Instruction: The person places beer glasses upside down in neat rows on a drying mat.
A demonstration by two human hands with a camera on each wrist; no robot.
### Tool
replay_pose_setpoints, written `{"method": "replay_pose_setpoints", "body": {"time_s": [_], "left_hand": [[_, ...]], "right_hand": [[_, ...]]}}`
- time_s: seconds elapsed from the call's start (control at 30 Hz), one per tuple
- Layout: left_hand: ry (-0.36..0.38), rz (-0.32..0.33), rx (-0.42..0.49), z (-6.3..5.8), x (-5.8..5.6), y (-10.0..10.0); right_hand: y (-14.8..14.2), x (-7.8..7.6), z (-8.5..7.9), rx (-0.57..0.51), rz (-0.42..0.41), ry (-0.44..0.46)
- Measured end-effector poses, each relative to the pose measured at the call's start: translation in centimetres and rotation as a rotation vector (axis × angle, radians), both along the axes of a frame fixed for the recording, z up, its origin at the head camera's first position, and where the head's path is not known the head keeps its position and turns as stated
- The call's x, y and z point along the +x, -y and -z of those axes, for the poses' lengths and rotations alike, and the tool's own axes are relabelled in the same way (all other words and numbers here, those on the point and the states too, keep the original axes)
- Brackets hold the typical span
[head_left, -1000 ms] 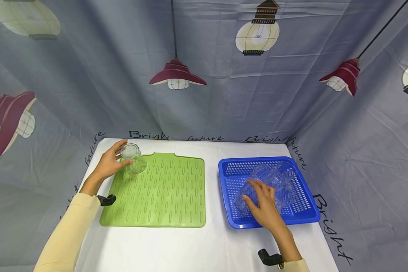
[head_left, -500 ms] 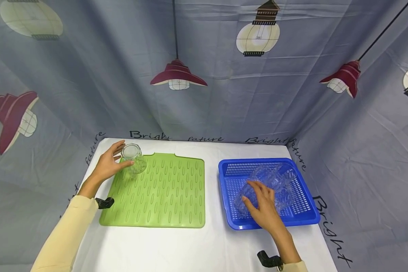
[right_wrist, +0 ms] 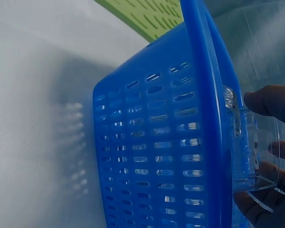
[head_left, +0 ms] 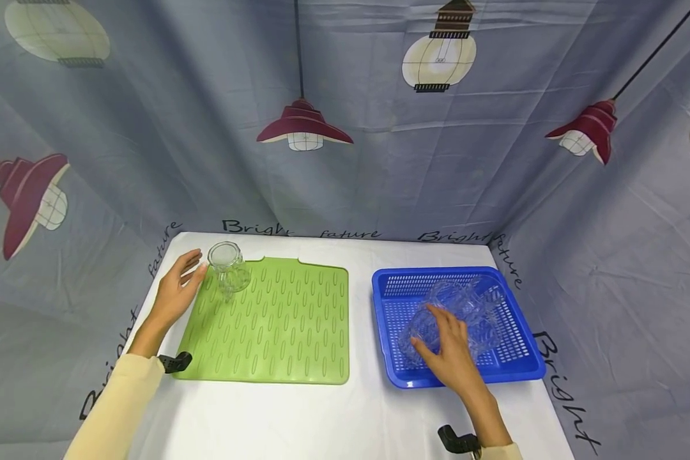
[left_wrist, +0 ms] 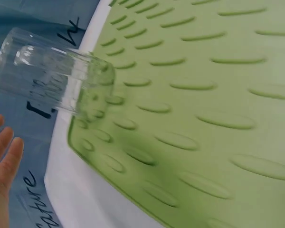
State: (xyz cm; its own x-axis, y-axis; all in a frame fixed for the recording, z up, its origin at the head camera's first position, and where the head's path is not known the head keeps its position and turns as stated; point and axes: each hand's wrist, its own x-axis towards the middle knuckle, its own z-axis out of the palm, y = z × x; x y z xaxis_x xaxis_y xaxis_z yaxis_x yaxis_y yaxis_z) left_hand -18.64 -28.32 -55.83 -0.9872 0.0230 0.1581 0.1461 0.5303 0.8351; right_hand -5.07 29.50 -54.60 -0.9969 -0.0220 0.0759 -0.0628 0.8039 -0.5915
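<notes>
A clear drinking glass (head_left: 225,257) stands on the back left corner of a green ridged mat (head_left: 287,338). Just to its left is my left hand (head_left: 175,291), fingers loosely extended, with a gap between fingertips and glass. The left wrist view shows that glass (left_wrist: 40,71) alone on the mat's edge, the fingers (left_wrist: 7,149) apart from it. On the right, my right hand (head_left: 450,348) reaches into a blue plastic basket (head_left: 405,383). From the right wrist, thumb and fingers curve round a clear glass (right_wrist: 263,145) that shows above the basket's rim.
Several more clear glasses (head_left: 466,300) lie together in the basket, overlapping one another. Mat and basket sit on a white-covered table (head_left: 299,421), the mat left and the basket right. A grey-blue curtain (head_left: 356,185) with printed lamps surrounds the table's back and sides.
My left hand has let go of the glass on the mat and drawn back to the left and slightly down. My right hand stays at the glasses in the basket.
</notes>
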Motion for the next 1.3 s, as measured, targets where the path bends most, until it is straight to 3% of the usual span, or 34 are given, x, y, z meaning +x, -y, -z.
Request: {"method": "replay_pose_setpoints", "body": {"time_s": [0.2, 0.43, 0.6, 0.87, 1.0, 1.17, 1.3], "left_hand": [[0.009, -0.058, -0.032, 2.0, 2.2, 0.4], [0.126, -0.056, -0.075, 5.1, 4.7, 0.6], [0.175, -0.062, -0.116, 6.5, 6.0, 0.3], [0.205, -0.071, -0.205, 8.0, 7.4, 0.1], [0.192, -0.037, -0.246, 8.6, 8.1, 0.1], [0.174, 0.011, -0.293, 8.6, 8.6, -0.2], [0.18, 0.013, -0.306, 8.4, 8.8, -0.3]], "right_hand": [[-0.2, -0.1, 0.1, 0.022, 0.024, -0.005], [-0.3, 0.0, 0.1, 0.036, 0.021, -0.015], [-0.3, 0.1, 0.0, 0.041, 0.021, -0.016], [-0.5, 0.3, 0.1, 0.022, 0.02, -0.017], [-0.6, 0.3, 0.1, 0.021, 0.024, -0.01], [-0.7, 0.4, 0.1, 0.024, 0.039, 0.005], [-0.6, 0.4, 0.0, 0.029, 0.051, 0.0]]}}
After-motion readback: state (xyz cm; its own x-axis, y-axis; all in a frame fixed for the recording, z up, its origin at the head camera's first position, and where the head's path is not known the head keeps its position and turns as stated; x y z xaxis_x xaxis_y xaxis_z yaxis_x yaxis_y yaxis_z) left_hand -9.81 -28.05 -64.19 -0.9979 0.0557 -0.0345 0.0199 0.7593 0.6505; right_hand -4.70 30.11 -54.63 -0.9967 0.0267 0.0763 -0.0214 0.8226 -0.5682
